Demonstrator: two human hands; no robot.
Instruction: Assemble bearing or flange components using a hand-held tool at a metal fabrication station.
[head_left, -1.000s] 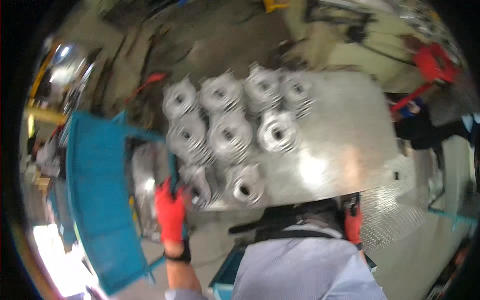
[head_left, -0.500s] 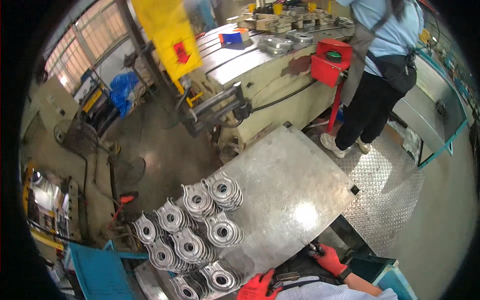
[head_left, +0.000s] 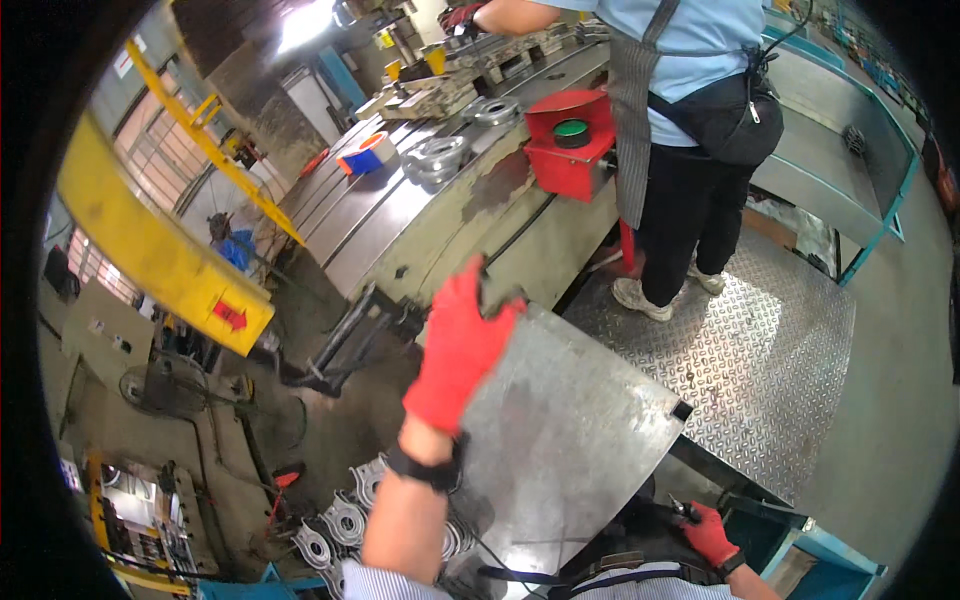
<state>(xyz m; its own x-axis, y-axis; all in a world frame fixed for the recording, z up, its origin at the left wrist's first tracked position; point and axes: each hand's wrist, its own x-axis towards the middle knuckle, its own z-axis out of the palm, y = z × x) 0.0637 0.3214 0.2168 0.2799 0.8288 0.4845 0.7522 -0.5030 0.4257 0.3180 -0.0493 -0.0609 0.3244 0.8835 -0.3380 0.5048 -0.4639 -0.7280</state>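
My red-gloved left hand [head_left: 458, 350], grip spread, swung beyond silver ring-shaped parts [head_left: 333, 516], leaving them untouched, as my red-gloved right hand [head_left: 708, 535] clasped a dark tool [head_left: 684, 511].

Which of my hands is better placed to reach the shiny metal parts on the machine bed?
Probably your left hand: it's stretched out over the table, nearer those metal parts, and looks empty. Your right hand is low near your waist, gripping a small dark object.

Left forearm [head_left: 403, 525] hides some parts [head_left: 345, 509] near left; far person's [head_left: 690, 60] head is cut off; right hand's [head_left: 711, 537] dark thing [head_left: 685, 510] is too small to tell.
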